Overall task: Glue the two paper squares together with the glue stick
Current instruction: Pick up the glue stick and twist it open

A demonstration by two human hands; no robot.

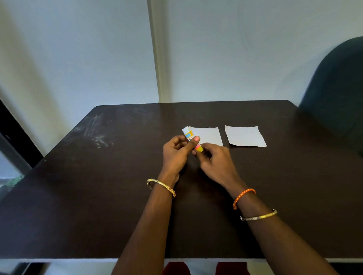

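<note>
so the glue stick is up off the table, held between both hands just in front of the nearer-left paper square. left hand has its fingers and thumb curled round the barrel, right hand is pinching the yellow end nearest the person, looks to me like a twist or pull on that end to get it ready, can't tell which. it's a small light plastic tube, stiff, probably a bit slick, so gripping the barrel mid-way like that seems right. the second paper square lies flat just beside the first, a narrow gap between them, neither touched. thin paper like that will slide or curl under the glue, so i'd guess it needs a hand pinning it down. both forearms reach forward and angle inward, wrists low over the table, bangles on both.
</note>
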